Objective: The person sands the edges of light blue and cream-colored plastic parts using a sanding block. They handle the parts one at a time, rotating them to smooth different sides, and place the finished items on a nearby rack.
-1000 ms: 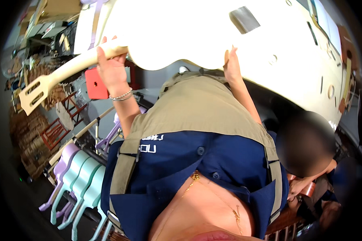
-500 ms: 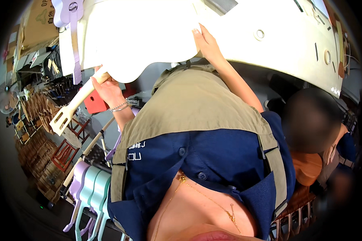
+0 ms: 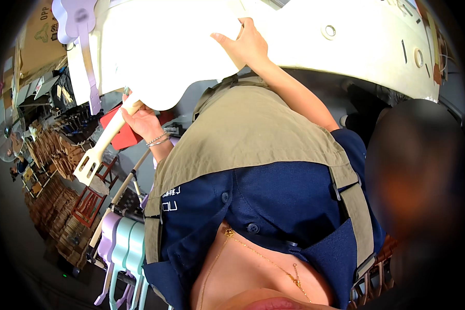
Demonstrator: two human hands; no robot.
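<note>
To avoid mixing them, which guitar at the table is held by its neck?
The cream guitar, its neck in the left hand; no hand touches the purple guitar.

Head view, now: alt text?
A person in a khaki apron holds a cream guitar at a white table, left hand around its neck, right hand at its body. A purple guitar lies at upper left.

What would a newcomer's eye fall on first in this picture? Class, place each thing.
Probably the pale cream guitar at the upper centre, its neck slanting down leftward through the person's left hand, the right hand at the body's far end. Next, a purple guitar at the upper left, and a row of mint-green and lilac guitars at the lower left.
</note>
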